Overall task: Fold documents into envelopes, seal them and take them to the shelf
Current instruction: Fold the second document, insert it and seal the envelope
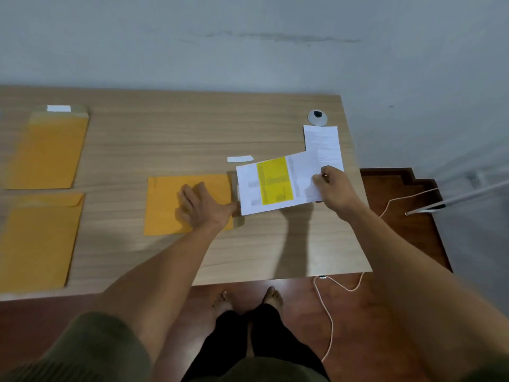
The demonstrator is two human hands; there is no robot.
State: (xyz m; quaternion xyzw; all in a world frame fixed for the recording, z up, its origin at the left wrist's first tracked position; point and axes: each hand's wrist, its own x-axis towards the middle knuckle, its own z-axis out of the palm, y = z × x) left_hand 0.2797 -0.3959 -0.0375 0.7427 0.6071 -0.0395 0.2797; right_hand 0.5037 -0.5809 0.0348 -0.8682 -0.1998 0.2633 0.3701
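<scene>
A manila envelope (165, 199) lies flat in the middle of the wooden table (192, 128), its open end facing right. My left hand (203, 208) presses flat on it, fingers spread, thumb by the opening. My right hand (334, 188) pinches the right end of a folded white document with a yellow block (272, 181), held just right of the envelope's mouth and slightly above the table. Another white sheet (322, 139) lies behind it near the table's right edge.
Two more manila envelopes lie at the left: one far (49, 150), one near (38, 241). Two white paper strips (240, 159) (58, 108) lie on the table. A round white device (317, 117) sits at the back right. A cable (327, 312) trails on the floor.
</scene>
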